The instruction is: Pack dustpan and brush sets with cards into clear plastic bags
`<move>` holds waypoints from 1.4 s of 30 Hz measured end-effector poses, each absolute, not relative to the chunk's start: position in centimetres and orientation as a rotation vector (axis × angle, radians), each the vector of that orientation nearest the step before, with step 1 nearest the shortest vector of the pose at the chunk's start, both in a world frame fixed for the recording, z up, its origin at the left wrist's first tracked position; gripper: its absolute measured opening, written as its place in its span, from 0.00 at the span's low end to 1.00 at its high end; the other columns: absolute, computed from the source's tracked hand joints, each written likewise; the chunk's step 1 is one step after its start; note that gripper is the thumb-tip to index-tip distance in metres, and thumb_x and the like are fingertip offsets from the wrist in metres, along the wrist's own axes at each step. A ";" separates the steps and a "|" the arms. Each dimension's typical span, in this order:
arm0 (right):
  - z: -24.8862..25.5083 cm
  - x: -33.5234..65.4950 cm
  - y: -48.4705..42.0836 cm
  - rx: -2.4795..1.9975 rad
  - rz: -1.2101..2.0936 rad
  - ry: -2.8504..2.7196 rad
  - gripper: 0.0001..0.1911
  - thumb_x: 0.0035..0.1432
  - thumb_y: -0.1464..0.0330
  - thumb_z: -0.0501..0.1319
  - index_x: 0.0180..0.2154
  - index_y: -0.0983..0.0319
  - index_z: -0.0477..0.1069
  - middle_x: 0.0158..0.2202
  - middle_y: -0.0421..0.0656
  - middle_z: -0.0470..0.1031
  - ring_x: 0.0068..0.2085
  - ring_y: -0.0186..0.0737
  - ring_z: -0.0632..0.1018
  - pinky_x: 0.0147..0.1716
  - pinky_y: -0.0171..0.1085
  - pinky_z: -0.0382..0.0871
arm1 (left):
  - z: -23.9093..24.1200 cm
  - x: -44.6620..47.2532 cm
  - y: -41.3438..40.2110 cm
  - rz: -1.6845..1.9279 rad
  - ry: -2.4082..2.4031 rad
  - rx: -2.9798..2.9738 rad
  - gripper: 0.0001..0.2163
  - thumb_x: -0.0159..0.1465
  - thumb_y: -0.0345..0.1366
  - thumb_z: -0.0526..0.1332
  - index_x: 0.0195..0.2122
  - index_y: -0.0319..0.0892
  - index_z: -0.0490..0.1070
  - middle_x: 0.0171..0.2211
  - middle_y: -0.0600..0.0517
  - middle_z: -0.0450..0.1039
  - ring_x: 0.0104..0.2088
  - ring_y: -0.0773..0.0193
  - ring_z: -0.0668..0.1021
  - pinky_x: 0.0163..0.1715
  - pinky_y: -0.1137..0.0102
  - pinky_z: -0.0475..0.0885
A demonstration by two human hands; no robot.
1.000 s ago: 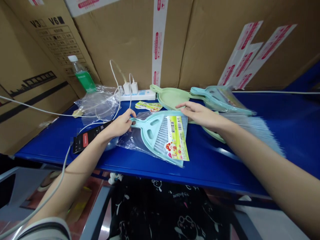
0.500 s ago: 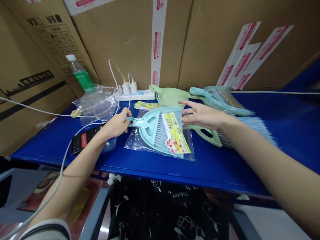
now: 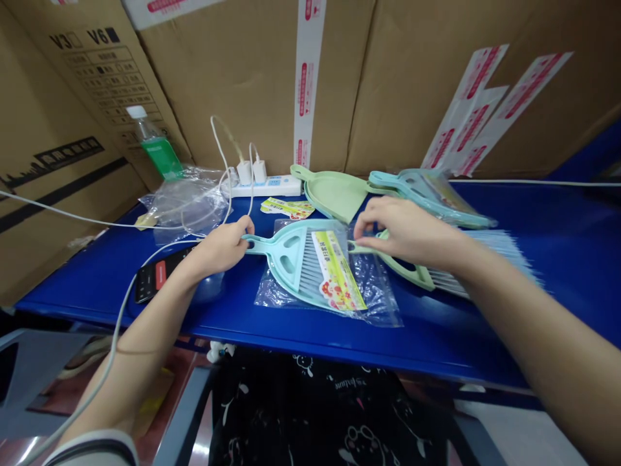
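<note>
A light blue dustpan (image 3: 291,255) with a small brush and a yellow label card (image 3: 334,272) lies in a clear plastic bag (image 3: 373,291) on the blue table (image 3: 436,330). My left hand (image 3: 220,246) is closed round the dustpan's handle at the bag's left end. My right hand (image 3: 405,233) pinches the bag's upper right edge, fingers pressed together. Under my right hand lies a green brush (image 3: 412,272) with pale bristles.
A green dustpan (image 3: 334,191) and stacked blue dustpans (image 3: 427,191) lie at the back. A power strip (image 3: 264,184) with chargers, loose label cards (image 3: 286,207), crumpled plastic (image 3: 189,200), a green bottle (image 3: 158,149) and a phone (image 3: 158,278) sit left. Cardboard boxes (image 3: 242,71) wall the back.
My right hand went from lying flat and open on the pan's far edge to pinching the bag's edge. The bag now reaches further right past the dustpan, which swung slightly.
</note>
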State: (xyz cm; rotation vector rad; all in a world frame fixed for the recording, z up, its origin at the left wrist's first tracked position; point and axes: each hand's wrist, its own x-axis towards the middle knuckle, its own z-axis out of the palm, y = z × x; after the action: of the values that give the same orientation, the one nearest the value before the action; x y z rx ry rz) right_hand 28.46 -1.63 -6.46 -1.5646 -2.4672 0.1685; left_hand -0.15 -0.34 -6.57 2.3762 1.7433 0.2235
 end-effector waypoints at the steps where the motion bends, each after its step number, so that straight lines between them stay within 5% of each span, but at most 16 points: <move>1: -6.4 28.4 -1.9 -1.491 0.265 -2.566 0.04 0.52 0.72 0.63 0.30 0.59 0.77 0.33 0.45 0.75 0.40 0.47 0.75 0.41 0.43 0.68 | -6.5 -0.1 -0.4 0.210 1.756 2.382 0.07 0.57 0.25 0.51 0.30 0.45 0.57 0.23 0.57 0.66 0.24 0.63 0.70 0.28 0.70 0.61; 9: -6.2 28.3 -2.0 -1.441 0.413 -2.713 0.09 0.55 0.66 0.62 0.37 0.62 0.78 0.29 0.43 0.74 0.29 0.38 0.72 0.28 0.36 0.62 | -5.9 -0.4 -0.8 -0.018 1.801 2.379 0.06 0.59 0.25 0.51 0.33 0.45 0.58 0.23 0.56 0.65 0.25 0.62 0.71 0.29 0.70 0.61; 16: -6.9 27.7 -1.8 -1.531 0.470 -2.638 0.11 0.59 0.64 0.55 0.25 0.59 0.65 0.20 0.38 0.65 0.23 0.36 0.66 0.26 0.36 0.56 | -6.0 -0.5 -0.7 -0.073 1.800 2.437 0.07 0.59 0.25 0.50 0.33 0.44 0.58 0.25 0.54 0.68 0.27 0.61 0.73 0.30 0.70 0.62; 24: -6.8 27.4 -1.8 -1.527 0.550 -2.576 0.12 0.60 0.61 0.51 0.26 0.58 0.59 0.19 0.37 0.61 0.22 0.36 0.62 0.26 0.37 0.55 | -6.2 -0.7 -0.7 -0.068 1.800 2.462 0.07 0.57 0.26 0.50 0.33 0.44 0.60 0.25 0.54 0.68 0.27 0.61 0.73 0.30 0.69 0.63; 29: -6.7 28.0 -1.7 -1.483 0.571 -2.537 0.17 0.61 0.62 0.47 0.40 0.60 0.72 0.22 0.39 0.65 0.25 0.38 0.65 0.28 0.38 0.56 | -6.3 -0.9 -0.5 -0.070 1.791 2.499 0.06 0.57 0.27 0.50 0.34 0.44 0.60 0.24 0.54 0.68 0.26 0.61 0.73 0.29 0.69 0.63; 33: -7.3 28.1 -1.5 -1.378 0.563 -2.565 0.27 0.58 0.56 0.55 0.54 0.62 0.72 0.25 0.39 0.63 0.26 0.39 0.65 0.29 0.38 0.57 | -6.1 -0.8 -0.6 -0.089 1.809 2.472 0.06 0.58 0.26 0.50 0.33 0.44 0.59 0.24 0.54 0.68 0.26 0.61 0.72 0.29 0.70 0.62; 42: -8.7 27.2 -1.7 -1.341 0.338 -2.695 0.24 0.58 0.57 0.61 0.54 0.58 0.73 0.31 0.45 0.71 0.33 0.45 0.71 0.38 0.42 0.56 | -5.8 -0.6 -0.9 -0.096 1.829 2.425 0.06 0.59 0.25 0.50 0.33 0.44 0.59 0.24 0.55 0.66 0.26 0.61 0.72 0.29 0.70 0.61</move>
State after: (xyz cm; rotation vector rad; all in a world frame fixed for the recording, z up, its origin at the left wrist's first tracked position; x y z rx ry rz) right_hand 27.21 -1.70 -8.73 -1.3414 -2.6953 0.3383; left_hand -0.59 -0.94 -5.77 2.4247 1.8294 -0.0965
